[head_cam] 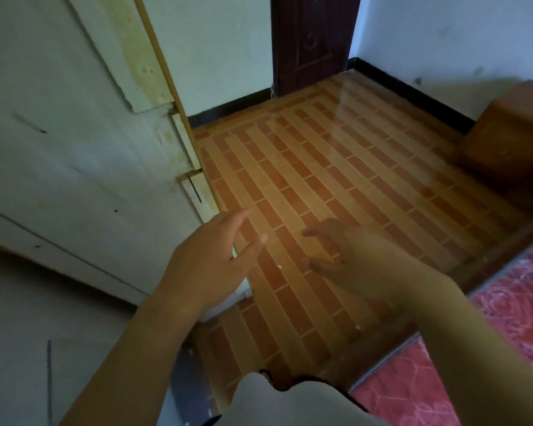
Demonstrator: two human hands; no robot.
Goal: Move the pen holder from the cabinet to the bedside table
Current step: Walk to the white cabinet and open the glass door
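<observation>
No pen holder shows in this view. My left hand (211,256) is stretched forward with straight, spread fingers and holds nothing; it hangs over the corner of the white cabinet (74,167) on the left. My right hand (336,253) is blurred, held out over the tiled floor with loose fingers and nothing in it. The wooden bedside table (505,139) stands at the right edge against the wall, only partly in view.
Orange brick-pattern floor tiles (336,167) fill the middle. A dark wooden door (314,41) stands at the back. A bed with a red patterned cover (490,348) lies at the lower right. My light trouser legs show at the bottom.
</observation>
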